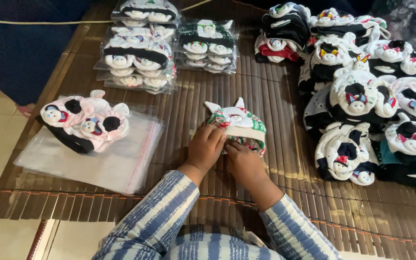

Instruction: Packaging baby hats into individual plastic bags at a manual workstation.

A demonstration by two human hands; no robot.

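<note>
Left hand [205, 148] and right hand [242, 161]: fingertips pressed down on the near edge of a small green-patterned baby hat [237, 124], flat on the bamboo mat [188, 103] at centre. Fingers curled and close together, not spread.

Risk of the fold springing open if pressure lifts unevenly. Risk of a sleeve brushing the loose clear bags [107, 159] on the left, just beside the pink hats [86, 120]. Risk of toppling the pile of unpacked hats [362, 101], near on the right.
</note>
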